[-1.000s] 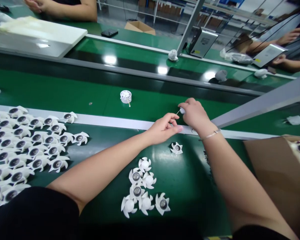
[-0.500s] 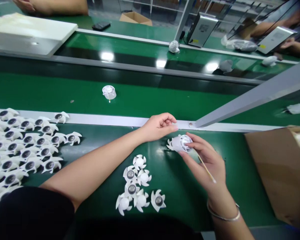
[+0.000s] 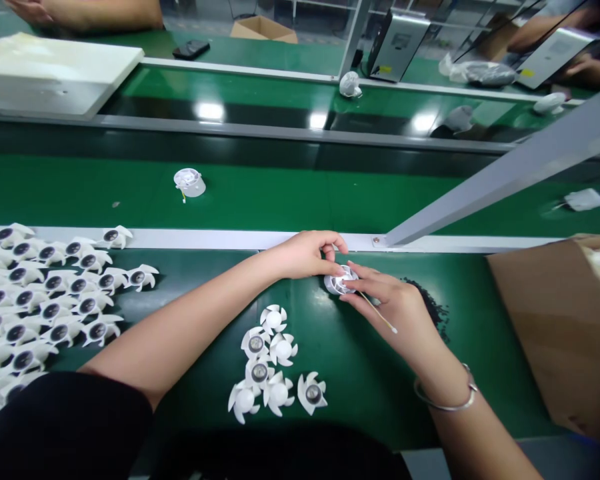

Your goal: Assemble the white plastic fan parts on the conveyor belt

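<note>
A round white fan housing [image 3: 334,285] with a thin wire lead is between my hands, just above or on the green table. My right hand [image 3: 393,300] grips it from the right with thumb and fingertips, the wire hanging below the fingers. From the upper left my left hand [image 3: 313,257] meets it, thumb against its rim and the other fingers curled behind. Whether those fingers also hold something small is hidden. Several loose white fan impellers [image 3: 279,393] lie on the table near my left forearm, some hub up, some showing the metal-ringed underside.
Rows of white impellers [image 3: 57,307] cover the left side. Small black pieces [image 3: 430,307] lie in a heap behind my right hand. A cardboard box [image 3: 545,333] stands at right. Beyond the pale rail, another white fan housing [image 3: 190,182] sits on the green belt. A slanted post [image 3: 480,177] rises at right.
My right hand has carried the fan housing left to my left hand, whose thumb now touches it. The impeller blades that stuck out of its left side no longer show.
</note>
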